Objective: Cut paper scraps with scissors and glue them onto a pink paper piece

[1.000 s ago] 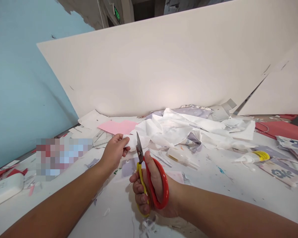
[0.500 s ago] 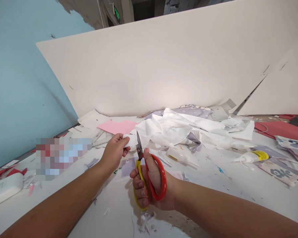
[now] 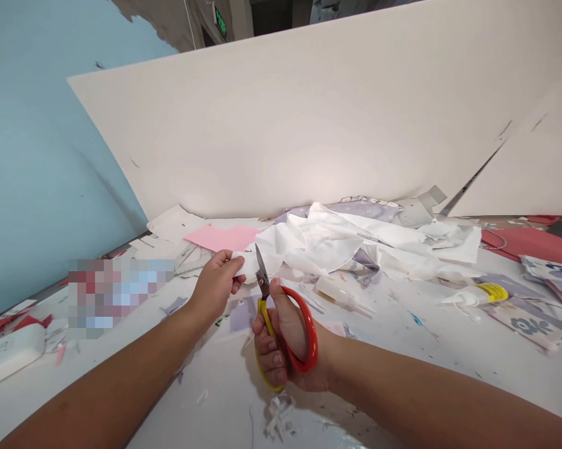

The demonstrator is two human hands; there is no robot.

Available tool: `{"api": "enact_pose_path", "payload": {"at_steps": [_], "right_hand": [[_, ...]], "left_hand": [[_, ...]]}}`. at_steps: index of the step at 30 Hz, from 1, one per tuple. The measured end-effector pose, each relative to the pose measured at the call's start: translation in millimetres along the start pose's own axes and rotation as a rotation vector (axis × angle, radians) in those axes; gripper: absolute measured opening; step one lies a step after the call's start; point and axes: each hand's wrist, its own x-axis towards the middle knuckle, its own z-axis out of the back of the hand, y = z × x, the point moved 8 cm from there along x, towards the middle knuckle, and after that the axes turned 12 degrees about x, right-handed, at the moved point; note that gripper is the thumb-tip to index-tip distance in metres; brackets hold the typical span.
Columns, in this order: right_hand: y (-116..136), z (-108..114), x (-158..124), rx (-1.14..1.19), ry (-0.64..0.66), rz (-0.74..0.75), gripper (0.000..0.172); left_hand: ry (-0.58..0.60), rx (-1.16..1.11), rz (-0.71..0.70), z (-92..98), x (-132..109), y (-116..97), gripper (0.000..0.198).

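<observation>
Between the thumb and fingers of my left hand [image 3: 219, 277] is pinched a small white piece of paper [image 3: 249, 264]. My right hand [image 3: 283, 333] grips scissors [image 3: 304, 324] with one red and one yellow handle, the thumb through the red loop and the fingers around the yellow one. The metal blades point up and stand at the right edge of the white piece; whether they touch it I cannot tell. Behind it lies a crumpled heap of white sheets [image 3: 323, 240]. Below my right hand are small white scraps [image 3: 280, 415] on the table [image 3: 215, 399].
A glue bottle [image 3: 339, 293] lies just right of the scissors, another with a yellow label [image 3: 477, 294] farther right. Pink paper [image 3: 222, 237] sits behind my left hand. Red paper [image 3: 528, 244] lies at the far right. A tall white panel [image 3: 309, 131] closes off the back.
My right hand with the scissors has shifted slightly to the right and up, and the blades lean a little more to the left. My left hand stays nearly in place with the white piece.
</observation>
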Motion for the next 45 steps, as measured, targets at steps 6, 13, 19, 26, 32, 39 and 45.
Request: {"api": "enact_pose_path", "payload": {"at_steps": [6,13,19,26,32,39,45], "right_hand": [[0.9,3.5,1.0,-0.027,-0.04,0.007,0.062],[2.4,5.1,0.0,-0.087,-0.074,0.042,0.063],[1.1,7.0,2.5,-0.133,-0.066,0.037,0.063],[22.0,0.4,-17.5,-0.195,-0.015,0.12,0.058],[91.1,21.9,-62.0,-0.558,-0.112,0.546,0.038],[95.8,60.9,-78.4,-1.021,-0.278,0.609,0.025],[85.0,62.3,-72.7,-1.136,-0.255,0.492,0.017]], "left_hand": [[-0.002,-0.018,-0.003,0.1,3.4,4.0,0.021],[-0.01,-0.023,-0.006,0.8,3.5,5.5,0.02],[-0.017,-0.026,-0.004,0.8,3.1,4.8,0.02],[-0.068,-0.055,-0.034,5.2,4.1,2.9,0.017],[0.171,0.03,-0.054,-19.7,-17.9,-8.3,0.014],[0.578,0.128,0.029,-73.0,-70.1,-2.0,0.022],[0.657,0.088,0.141,-85.6,-83.1,11.2,0.017]]}}
